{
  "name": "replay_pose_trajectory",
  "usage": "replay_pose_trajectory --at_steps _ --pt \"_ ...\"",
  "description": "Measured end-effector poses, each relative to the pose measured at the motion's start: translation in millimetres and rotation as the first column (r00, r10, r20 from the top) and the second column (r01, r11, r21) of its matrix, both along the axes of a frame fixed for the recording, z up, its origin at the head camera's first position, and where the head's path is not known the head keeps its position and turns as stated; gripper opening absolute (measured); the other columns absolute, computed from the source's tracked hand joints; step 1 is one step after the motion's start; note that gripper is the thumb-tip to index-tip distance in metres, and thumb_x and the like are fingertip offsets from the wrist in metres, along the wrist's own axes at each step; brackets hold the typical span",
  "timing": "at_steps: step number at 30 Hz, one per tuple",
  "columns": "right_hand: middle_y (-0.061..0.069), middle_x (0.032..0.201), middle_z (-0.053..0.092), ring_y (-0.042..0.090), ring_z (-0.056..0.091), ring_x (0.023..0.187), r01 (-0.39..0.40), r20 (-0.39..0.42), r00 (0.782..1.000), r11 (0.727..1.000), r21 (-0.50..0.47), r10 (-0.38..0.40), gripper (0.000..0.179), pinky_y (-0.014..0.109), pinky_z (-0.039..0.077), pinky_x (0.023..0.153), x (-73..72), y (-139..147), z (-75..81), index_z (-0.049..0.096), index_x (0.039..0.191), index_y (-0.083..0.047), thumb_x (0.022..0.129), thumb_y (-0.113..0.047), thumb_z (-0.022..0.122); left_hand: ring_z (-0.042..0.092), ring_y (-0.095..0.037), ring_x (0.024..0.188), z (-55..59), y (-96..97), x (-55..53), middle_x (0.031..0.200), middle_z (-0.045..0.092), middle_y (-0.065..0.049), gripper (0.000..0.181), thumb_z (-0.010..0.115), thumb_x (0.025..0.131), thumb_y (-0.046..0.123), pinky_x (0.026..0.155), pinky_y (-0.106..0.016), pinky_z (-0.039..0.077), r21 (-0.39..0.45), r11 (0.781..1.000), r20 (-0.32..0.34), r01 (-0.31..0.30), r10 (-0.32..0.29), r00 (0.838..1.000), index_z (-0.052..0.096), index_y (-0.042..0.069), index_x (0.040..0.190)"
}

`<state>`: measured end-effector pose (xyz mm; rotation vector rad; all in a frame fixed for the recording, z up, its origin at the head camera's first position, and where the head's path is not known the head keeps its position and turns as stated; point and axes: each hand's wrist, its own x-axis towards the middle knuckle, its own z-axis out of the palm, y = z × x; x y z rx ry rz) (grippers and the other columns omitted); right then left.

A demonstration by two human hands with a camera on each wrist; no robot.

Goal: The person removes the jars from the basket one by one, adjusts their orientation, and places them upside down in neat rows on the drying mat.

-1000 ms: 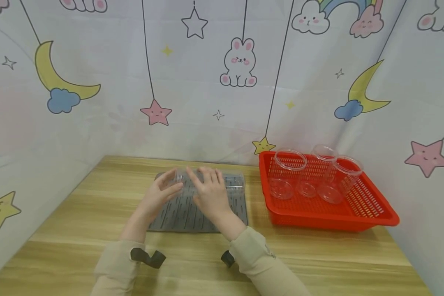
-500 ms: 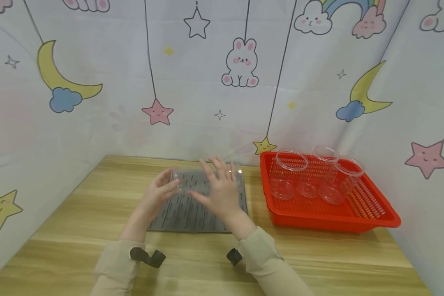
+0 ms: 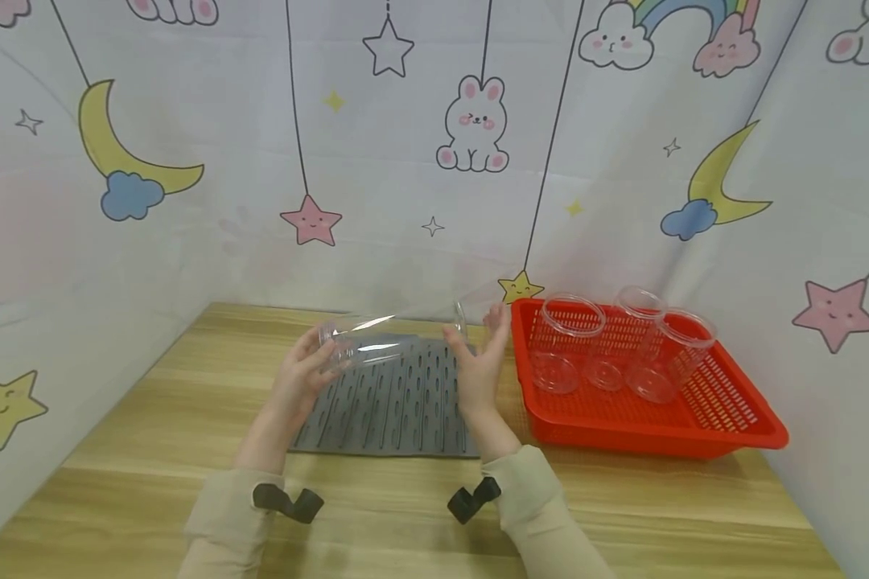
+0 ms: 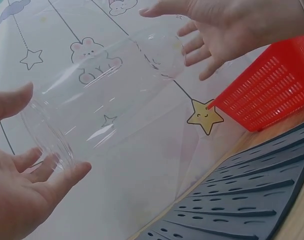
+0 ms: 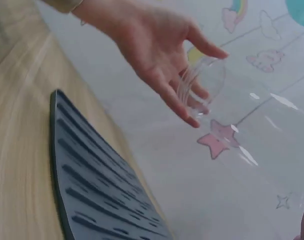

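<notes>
A clear, tall cup [image 3: 384, 338] lies on its side in the air above the grey ridged mat [image 3: 398, 402]. My left hand [image 3: 300, 378] grips its narrower end, with the thumb and fingers spread round the ringed base, as the left wrist view shows. In the right wrist view the same left hand [image 5: 157, 55] holds that end from the far side. My right hand [image 3: 481, 370] is at the wider end, fingers spread apart and thumb overlapping the rim in the head view. The left wrist view shows the right hand [image 4: 227, 30] just beyond that end.
To the right stands a red perforated basket [image 3: 652, 430] with several clear cups upright in it, including a front left cup [image 3: 568, 346]. A wooden tabletop [image 3: 376, 515] lies beneath, and a printed cloth backdrop [image 3: 376, 265] rises behind and at both sides.
My right hand has moved right from the middle of the cup to its wide end, fingers spreading. The cup has come up off the mat, its right end tilting upward; the left hand keeps its grip.
</notes>
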<state>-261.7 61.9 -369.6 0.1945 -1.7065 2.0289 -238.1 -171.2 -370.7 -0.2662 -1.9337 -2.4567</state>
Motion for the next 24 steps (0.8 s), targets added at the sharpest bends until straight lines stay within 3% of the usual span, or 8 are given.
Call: replay_pose_trajectory --at_steps 3,7,10,13,18,24 --pt "0.009 0.162 0.019 0.026 0.022 0.148 -0.104 0.058 0.991 0.973 -0.208 0.118 0.102 0.051 0.024 0.122 -0.7 -2.8 -1.8 0.008 0.157 -0.016 0.083 -0.034 0.075 0.058 -0.005 0.113 0.2 0.1 0.4 0.132 0.044 0.003 0.056 0.044 0.103 0.018 0.097 -0.02 0.051 0.004 1.0 -0.007 -0.001 0.001 1.0 0.021 -0.001 0.151" --pt "0.019 0.161 0.016 0.033 0.027 0.146 -0.202 0.066 0.964 0.875 -0.44 0.256 0.101 0.049 0.027 0.121 0.0 -9.5 -6.4 0.005 0.156 -0.009 0.085 -0.027 0.073 0.057 -0.009 0.116 -0.3 1.3 0.1 0.128 0.049 0.008 0.042 0.044 0.103 0.017 0.097 -0.021 0.051 0.014 1.0 -0.016 -0.005 0.005 1.0 0.034 0.009 0.143" --pt "0.024 0.158 0.017 0.037 0.026 0.146 -0.259 0.051 0.941 0.808 -0.53 0.335 0.107 0.052 0.027 0.12 1.5 -15.1 -10.1 0.008 0.155 -0.003 0.08 -0.034 0.078 0.057 -0.011 0.117 0.2 2.3 0.2 0.125 0.052 0.011 0.041 0.044 0.103 0.016 0.097 -0.022 0.051 0.026 1.0 -0.025 -0.003 0.004 1.0 0.035 0.009 0.142" --pt "0.024 0.154 0.022 0.039 0.024 0.147 -0.297 0.04 0.92 0.758 -0.581 0.39 0.12 0.055 0.026 0.12 2.2 -19.9 -13.2 0.014 0.152 -0.001 0.068 -0.047 0.087 0.056 -0.011 0.118 1.2 3.1 1.2 0.125 0.053 0.013 0.05 0.044 0.103 0.017 0.098 -0.022 0.051 0.031 1.0 -0.041 0.005 -0.004 0.999 0.028 0.002 0.147" --pt "0.024 0.153 0.027 0.039 0.026 0.146 -0.313 0.033 0.904 0.71 -0.631 0.427 0.126 0.056 0.027 0.119 1.5 -25.5 -16.7 0.013 0.153 -0.002 0.064 -0.049 0.088 0.054 -0.012 0.119 0.7 3.6 0.9 0.124 0.053 0.013 0.05 0.045 0.103 0.018 0.098 -0.022 0.051 0.03 0.999 -0.042 0.014 -0.012 0.999 0.028 0.003 0.148" --pt "0.02 0.155 0.031 0.041 0.029 0.145 -0.326 0.024 0.896 0.693 -0.644 0.444 0.1 0.054 0.026 0.12 -1.7 -27.6 -16.4 0.017 0.152 -0.005 0.08 -0.036 0.078 0.052 -0.011 0.121 -0.9 2.5 0.6 0.13 0.047 0.008 0.047 0.044 0.103 0.016 0.098 -0.022 0.051 0.025 0.999 -0.035 0.023 -0.022 0.999 0.029 0.006 0.146"
